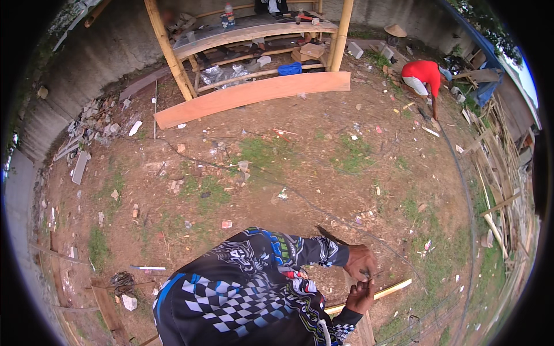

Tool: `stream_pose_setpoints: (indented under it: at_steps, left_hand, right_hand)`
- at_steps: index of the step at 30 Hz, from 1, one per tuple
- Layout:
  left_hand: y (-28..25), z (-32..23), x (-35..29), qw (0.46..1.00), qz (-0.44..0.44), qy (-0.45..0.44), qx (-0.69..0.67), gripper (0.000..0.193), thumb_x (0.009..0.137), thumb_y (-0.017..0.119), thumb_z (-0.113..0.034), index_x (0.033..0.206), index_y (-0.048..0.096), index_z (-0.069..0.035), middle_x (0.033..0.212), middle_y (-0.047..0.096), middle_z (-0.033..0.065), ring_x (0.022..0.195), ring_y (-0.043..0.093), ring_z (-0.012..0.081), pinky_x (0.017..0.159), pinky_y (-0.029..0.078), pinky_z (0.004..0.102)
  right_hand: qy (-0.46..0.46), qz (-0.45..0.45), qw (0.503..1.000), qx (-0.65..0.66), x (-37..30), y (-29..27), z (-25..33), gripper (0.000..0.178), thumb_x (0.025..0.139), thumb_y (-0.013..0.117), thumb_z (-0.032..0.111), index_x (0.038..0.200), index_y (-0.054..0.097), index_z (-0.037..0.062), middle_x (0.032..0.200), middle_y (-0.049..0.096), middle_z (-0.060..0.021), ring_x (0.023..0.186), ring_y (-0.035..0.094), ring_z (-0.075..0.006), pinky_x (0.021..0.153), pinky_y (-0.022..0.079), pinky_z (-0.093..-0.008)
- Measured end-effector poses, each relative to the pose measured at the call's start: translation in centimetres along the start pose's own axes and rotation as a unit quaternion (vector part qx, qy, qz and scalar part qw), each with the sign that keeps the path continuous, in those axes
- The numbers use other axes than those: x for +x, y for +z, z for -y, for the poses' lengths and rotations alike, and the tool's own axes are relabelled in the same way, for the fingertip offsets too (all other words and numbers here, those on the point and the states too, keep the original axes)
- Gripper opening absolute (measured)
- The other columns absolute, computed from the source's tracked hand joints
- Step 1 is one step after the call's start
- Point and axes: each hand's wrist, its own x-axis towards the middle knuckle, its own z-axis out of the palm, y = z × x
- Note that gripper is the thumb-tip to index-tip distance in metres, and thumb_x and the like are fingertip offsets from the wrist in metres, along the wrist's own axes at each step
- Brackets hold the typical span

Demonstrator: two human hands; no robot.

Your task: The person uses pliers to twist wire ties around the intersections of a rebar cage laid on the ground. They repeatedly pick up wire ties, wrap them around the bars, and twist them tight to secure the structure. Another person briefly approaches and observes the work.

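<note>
My left hand (360,263) and my right hand (360,296) meet at the lower right, in dark patterned sleeves. The fingers of both are bent and closed, with their tips close together. Something thin and dark seems to lie between them, too small to name. Under my right hand passes a long pale yellow strip (397,287), with a wooden board (365,330) below. A dark, pointed piece (330,235) sticks out beyond my left sleeve; the rest of it is hidden.
A bamboo-framed shelter (341,34) stands at the back, a long plank (254,99) leaning before it. A person in red (420,75) bends to the ground at far right. A black cable (465,184) crosses the littered dirt; timber (502,173) lines the right edge.
</note>
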Motion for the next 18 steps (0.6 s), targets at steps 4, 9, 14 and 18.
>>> stream_pose_setpoints:
  at_steps: [4, 9, 14, 18]
  left_hand:
    - [-0.1, 0.1, 0.2, 0.998, 0.034, -0.049, 0.029, 0.022, 0.071, 0.066, -0.025, 0.083, 0.069, -0.008, 0.093, 0.066, 0.0096, 0.087, 0.063, 0.0296, 0.073, 0.050, 0.0403]
    - [-0.2, -0.1, 0.6, 0.995, 0.056, -0.083, 0.025, 0.022, 0.073, 0.061, -0.023, 0.088, 0.070, -0.010, 0.100, 0.068, 0.0070, 0.089, 0.065, 0.0286, 0.073, 0.052, 0.0388]
    - [-0.8, -0.6, 0.2, 0.998, 0.010, -0.069, 0.010, 0.021, 0.075, 0.060, -0.019, 0.092, 0.071, -0.012, 0.105, 0.068, 0.0063, 0.090, 0.066, 0.0285, 0.075, 0.053, 0.0381]
    - [-0.5, 0.2, 0.5, 0.998, 0.001, -0.057, 0.042, 0.020, 0.076, 0.063, -0.018, 0.093, 0.070, -0.011, 0.108, 0.067, 0.0088, 0.091, 0.066, 0.0292, 0.077, 0.053, 0.0386]
  right_hand:
    - [-0.003, -0.038, 0.999, -0.003, -0.4, 1.6, 0.0, 0.018, 0.092, 0.056, 0.028, 0.097, 0.058, 0.0108, 0.088, 0.060, 0.0007, 0.065, 0.049, -0.0089, 0.055, 0.038, -0.0256]
    - [0.001, -0.031, 1.000, -0.003, -0.4, 2.1, 0.3, 0.018, 0.093, 0.054, 0.030, 0.090, 0.056, 0.0122, 0.081, 0.059, 0.0007, 0.061, 0.050, -0.0121, 0.057, 0.040, -0.0273]
    - [0.003, -0.061, 0.998, -0.019, -0.2, 3.8, 0.0, 0.016, 0.092, 0.057, 0.027, 0.090, 0.054, 0.0116, 0.075, 0.056, -0.0005, 0.061, 0.049, -0.0129, 0.055, 0.040, -0.0278]
    - [-0.029, -0.085, 0.996, -0.020, -0.7, 5.1, -0.2, 0.016, 0.091, 0.057, 0.025, 0.086, 0.054, 0.0098, 0.074, 0.055, -0.0014, 0.059, 0.048, -0.0122, 0.054, 0.039, -0.0268]
